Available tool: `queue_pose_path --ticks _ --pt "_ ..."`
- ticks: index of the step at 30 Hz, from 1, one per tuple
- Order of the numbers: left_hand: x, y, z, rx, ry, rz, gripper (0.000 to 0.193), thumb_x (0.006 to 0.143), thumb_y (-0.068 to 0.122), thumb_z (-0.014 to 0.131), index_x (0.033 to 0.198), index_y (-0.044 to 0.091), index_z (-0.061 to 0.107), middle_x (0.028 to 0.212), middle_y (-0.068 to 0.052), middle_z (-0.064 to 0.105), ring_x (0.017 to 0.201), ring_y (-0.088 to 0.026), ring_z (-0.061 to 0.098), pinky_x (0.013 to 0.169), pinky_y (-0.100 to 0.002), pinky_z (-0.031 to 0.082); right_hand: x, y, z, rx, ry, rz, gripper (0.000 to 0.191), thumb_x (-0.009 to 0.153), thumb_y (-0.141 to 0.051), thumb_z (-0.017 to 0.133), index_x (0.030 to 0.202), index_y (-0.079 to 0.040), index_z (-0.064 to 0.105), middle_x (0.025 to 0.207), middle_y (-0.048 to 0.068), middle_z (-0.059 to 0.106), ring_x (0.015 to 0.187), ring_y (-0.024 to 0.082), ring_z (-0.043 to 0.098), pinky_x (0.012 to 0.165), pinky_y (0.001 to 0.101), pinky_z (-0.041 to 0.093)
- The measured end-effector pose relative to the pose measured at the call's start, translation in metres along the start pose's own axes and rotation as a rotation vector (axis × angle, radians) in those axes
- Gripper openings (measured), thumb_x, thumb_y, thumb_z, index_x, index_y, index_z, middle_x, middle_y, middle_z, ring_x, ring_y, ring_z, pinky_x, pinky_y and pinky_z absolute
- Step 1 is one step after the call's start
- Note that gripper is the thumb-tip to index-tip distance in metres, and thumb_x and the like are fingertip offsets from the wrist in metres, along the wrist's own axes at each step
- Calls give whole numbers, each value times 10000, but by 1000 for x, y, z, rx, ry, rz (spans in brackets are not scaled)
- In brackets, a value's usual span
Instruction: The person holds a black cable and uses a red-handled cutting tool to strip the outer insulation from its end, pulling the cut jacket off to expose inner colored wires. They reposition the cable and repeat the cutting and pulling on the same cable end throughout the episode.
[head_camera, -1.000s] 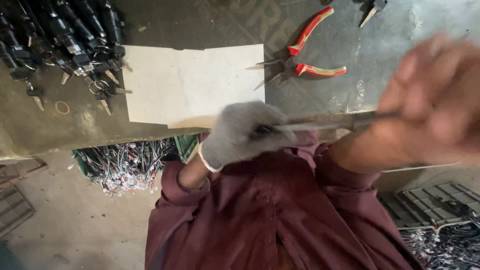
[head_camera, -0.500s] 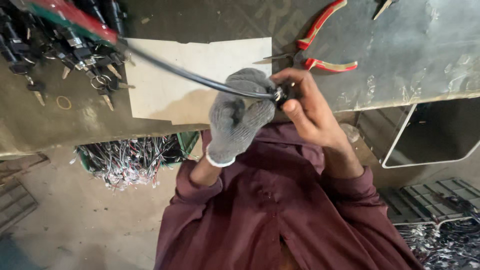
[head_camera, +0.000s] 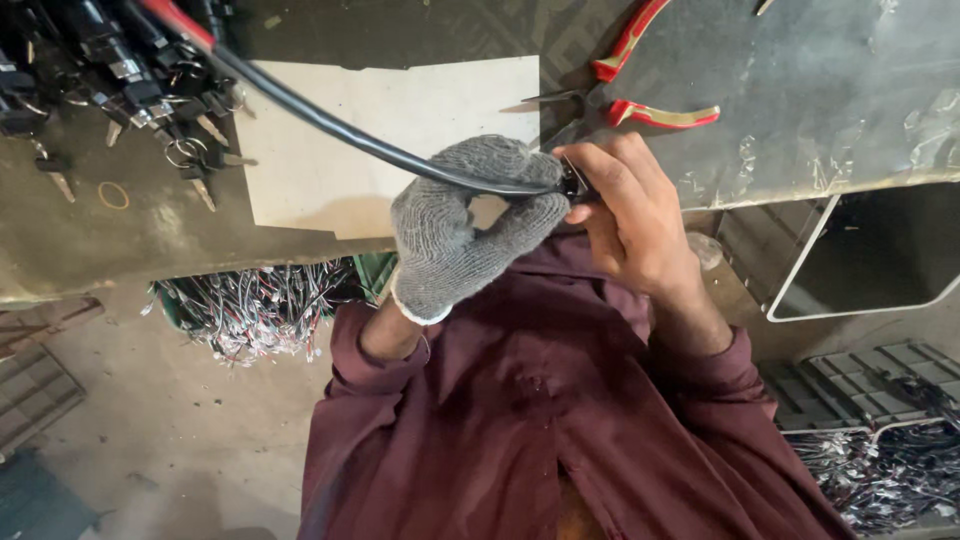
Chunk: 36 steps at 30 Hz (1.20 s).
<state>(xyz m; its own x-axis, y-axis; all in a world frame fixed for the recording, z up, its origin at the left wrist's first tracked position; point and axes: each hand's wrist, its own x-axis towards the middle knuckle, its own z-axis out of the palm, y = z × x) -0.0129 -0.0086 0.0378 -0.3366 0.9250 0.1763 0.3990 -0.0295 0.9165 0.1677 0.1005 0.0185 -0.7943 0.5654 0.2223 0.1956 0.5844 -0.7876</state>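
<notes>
My left hand (head_camera: 468, 225), in a grey knit glove, is closed around a thick black cable (head_camera: 330, 125) that runs up to the top left. My bare right hand (head_camera: 628, 210) pinches the cable's end, a small dark fitting (head_camera: 574, 185), right beside the gloved fingers. Both hands are held together over the front edge of the workbench (head_camera: 800, 100), above my maroon sleeves.
Red-handled pliers (head_camera: 640, 100) lie on the bench just beyond my right hand. A pale card sheet (head_camera: 330, 180) lies under the cable. Black plugs and connectors (head_camera: 90, 70) are heaped at the top left. Bundles of thin wires (head_camera: 250, 310) fill a bin below the bench.
My right hand swung in from the right and closed on the cable end by the gloved hand. The black cable now stretches toward the top left, and the hands are steady.
</notes>
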Motion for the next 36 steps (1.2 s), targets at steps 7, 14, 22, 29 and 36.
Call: queue_pose_path --ticks 7,14,22,29,36 --pt "-14 -11 20 -246 181 -161 293 859 59 925 1061 75 713 976 -25 695 819 -101 638 723 -259 532 2 -5 9 -218 137 -175 417 982 -46 717 1349 74 559 1166 181 642 943 341 586 838 439 493" --pt "-15 -25 35 -839 244 -499 459 896 -19 812 1193 86 479 1033 -49 650 863 -111 657 697 -255 567 -1 -5 13 -539 171 -240 389 936 82 696 1320 50 653 1116 150 646 909 317 560 801 416 480" --pt "-8 -16 31 -755 207 -499 490 922 -22 772 1335 82 530 1036 -53 683 878 -108 662 760 -255 575 2 -1 12 -476 163 -218 325 1011 54 713 1327 13 650 1135 130 647 931 312 567 828 400 484" --pt "-16 -15 15 21 71 -9 285 964 200 749 1193 45 679 1298 -177 657 1182 -349 688 1061 -416 544 -9 4 10 186 -16 85 308 1084 -147 605 1309 63 585 970 130 568 819 240 545 757 366 445" --pt "-9 -2 22 259 92 9 402 975 273 738 1246 0 620 1321 -229 614 1233 -421 584 1040 -491 497 -20 27 23 668 -90 407 289 1065 -249 541 1120 21 629 793 7 506 691 60 427 657 267 352"
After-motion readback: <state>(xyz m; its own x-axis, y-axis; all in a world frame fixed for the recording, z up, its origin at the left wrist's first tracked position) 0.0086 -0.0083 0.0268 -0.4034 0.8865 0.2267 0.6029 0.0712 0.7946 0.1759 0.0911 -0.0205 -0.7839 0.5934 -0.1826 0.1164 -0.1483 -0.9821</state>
